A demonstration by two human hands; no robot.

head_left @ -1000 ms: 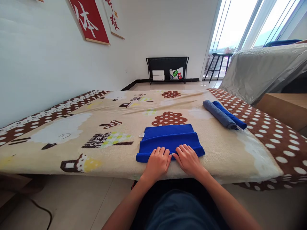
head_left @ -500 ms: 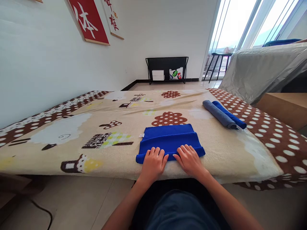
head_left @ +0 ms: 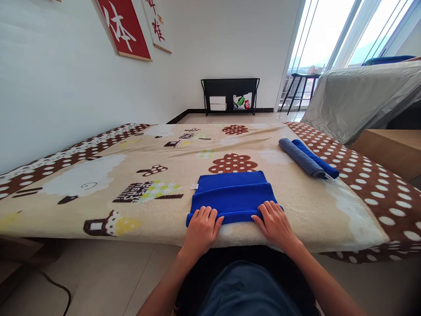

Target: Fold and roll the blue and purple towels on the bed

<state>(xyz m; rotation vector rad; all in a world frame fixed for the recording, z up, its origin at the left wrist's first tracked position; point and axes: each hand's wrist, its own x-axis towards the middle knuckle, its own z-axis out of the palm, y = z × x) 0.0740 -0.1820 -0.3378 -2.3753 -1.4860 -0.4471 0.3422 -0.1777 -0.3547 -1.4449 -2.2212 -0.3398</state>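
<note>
A folded bright blue towel (head_left: 232,195) lies flat on the patterned blanket (head_left: 138,175) near the bed's front edge, a small white tag at its left side. My left hand (head_left: 201,226) rests on the towel's near left corner, fingers curled over the edge. My right hand (head_left: 274,221) grips the near right corner the same way. Both hands press the rolled near edge of the towel.
Two rolled towels, one grey (head_left: 301,157) and one blue (head_left: 317,159), lie at the right of the bed. A covered piece of furniture (head_left: 358,96) stands at the right, a black rack (head_left: 230,94) at the far wall, a stool (head_left: 301,87) by the window.
My hands have slid apart along the towel's near edge, from the middle out towards its left and right corners. The towel has stayed in place.
</note>
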